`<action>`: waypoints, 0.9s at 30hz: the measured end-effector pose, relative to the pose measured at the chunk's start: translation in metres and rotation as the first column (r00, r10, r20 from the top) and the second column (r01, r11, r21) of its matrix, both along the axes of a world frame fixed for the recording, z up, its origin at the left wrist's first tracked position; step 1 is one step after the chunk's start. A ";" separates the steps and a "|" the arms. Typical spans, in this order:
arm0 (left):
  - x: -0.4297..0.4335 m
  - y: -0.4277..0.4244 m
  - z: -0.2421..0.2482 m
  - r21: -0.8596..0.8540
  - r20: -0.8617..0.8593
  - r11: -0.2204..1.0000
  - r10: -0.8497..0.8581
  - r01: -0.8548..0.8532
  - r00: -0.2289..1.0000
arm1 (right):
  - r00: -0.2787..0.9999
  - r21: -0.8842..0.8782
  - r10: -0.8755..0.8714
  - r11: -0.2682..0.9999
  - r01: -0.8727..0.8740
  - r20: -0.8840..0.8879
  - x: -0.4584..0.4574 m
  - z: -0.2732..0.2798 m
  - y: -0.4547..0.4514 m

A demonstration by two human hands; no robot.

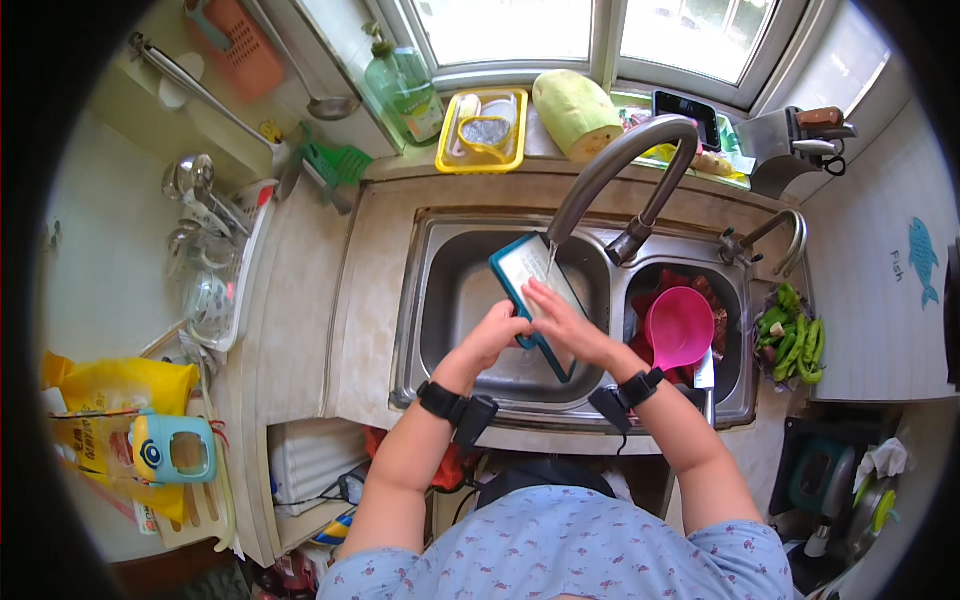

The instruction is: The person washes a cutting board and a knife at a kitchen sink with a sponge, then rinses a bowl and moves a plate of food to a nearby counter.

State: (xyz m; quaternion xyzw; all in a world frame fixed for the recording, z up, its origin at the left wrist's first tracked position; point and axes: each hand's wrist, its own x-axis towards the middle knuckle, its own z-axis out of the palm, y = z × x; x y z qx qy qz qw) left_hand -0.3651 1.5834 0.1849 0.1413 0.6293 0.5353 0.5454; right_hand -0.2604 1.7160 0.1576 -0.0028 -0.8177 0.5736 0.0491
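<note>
A cutting board with a teal rim and a pale face is tilted over the left basin of a stainless steel sink. My left hand grips its edge near the handle. My right hand lies on the pale face with its fingers extended, touching the board. A thin stream of water falls from the large curved faucet onto the board, just above my right fingers. In the right basin a pink plastic dipper rests on dark red items, beside a knife.
Green peppers lie right of the sink. Behind it are a yellow tray, a cut winter melon, a phone and a knife block. A dish rack stands left. A smaller faucet rises at the back right.
</note>
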 end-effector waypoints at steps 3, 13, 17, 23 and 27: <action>-0.003 0.000 0.007 -0.024 -0.038 0.997 -0.074 0.073 0.997 | 0.975 -0.049 -0.075 0.995 0.087 0.207 -0.001 -0.010 0.009; 0.009 -0.010 -0.009 0.023 0.055 0.996 0.081 -0.082 0.995 | 0.998 0.133 -0.005 0.991 -0.004 0.064 0.008 0.005 0.003; 0.012 -0.021 -0.016 0.057 -0.031 0.997 0.052 -0.050 0.998 | 0.976 0.213 -0.188 0.963 0.162 0.106 0.003 0.007 0.044; 0.017 -0.026 -0.019 0.039 -0.074 0.995 0.094 -0.091 0.993 | 0.930 0.185 -0.364 0.919 0.348 0.059 -0.025 0.077 0.089; 0.017 -0.017 -0.025 0.060 -0.097 0.996 0.074 -0.068 0.993 | 0.975 0.123 -0.166 0.981 0.148 0.149 -0.023 0.069 0.073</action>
